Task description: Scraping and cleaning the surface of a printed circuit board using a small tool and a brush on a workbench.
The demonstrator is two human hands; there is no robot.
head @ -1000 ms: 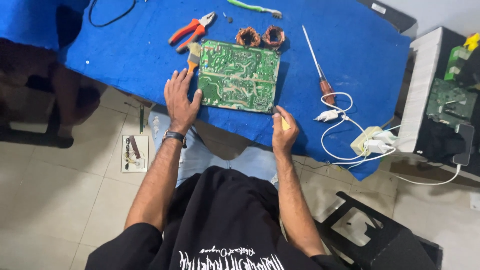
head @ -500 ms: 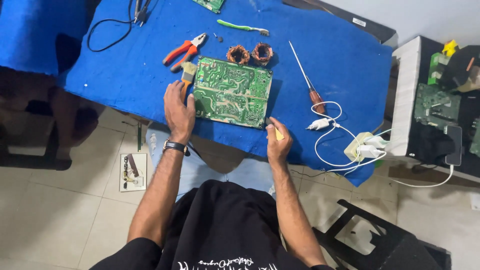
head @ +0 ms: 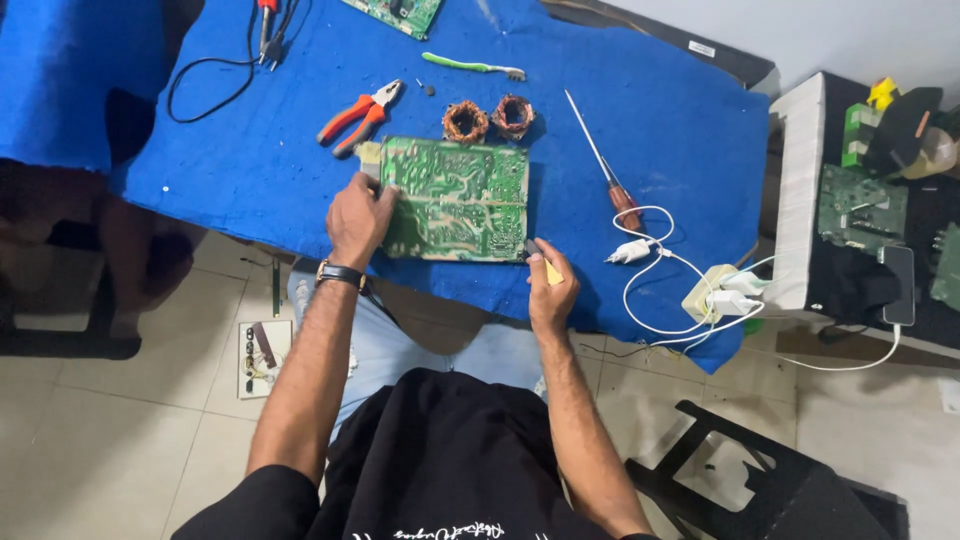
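- Green circuit board (head: 455,200), solder side up, lies flat on the blue cloth (head: 660,150) covering the table, just in front of the seated person, near the table's front edge.
- Left hand (head: 360,218) rests on the board's left edge with its fingers curled over that edge, seemingly to steady it. The forearm runs straight up from the lap, and a dark watch (head: 340,275) sits on the wrist.
- Right hand (head: 550,290) is at the board's lower right corner, fingers pinched together on a small yellow-handled tool (head: 546,266) whose dark tip touches or nearly touches the corner. The wrist is bent slightly inward.
- Just beyond the board sit two copper coils (head: 490,118), side by side.
- Orange-handled pliers (head: 355,116) lie to the upper left, and a green toothbrush (head: 472,67) farther back.
- A long screwdriver (head: 603,172) lies to the right, beside a white cable (head: 660,255) running to a power strip (head: 715,295) at the table's corner.
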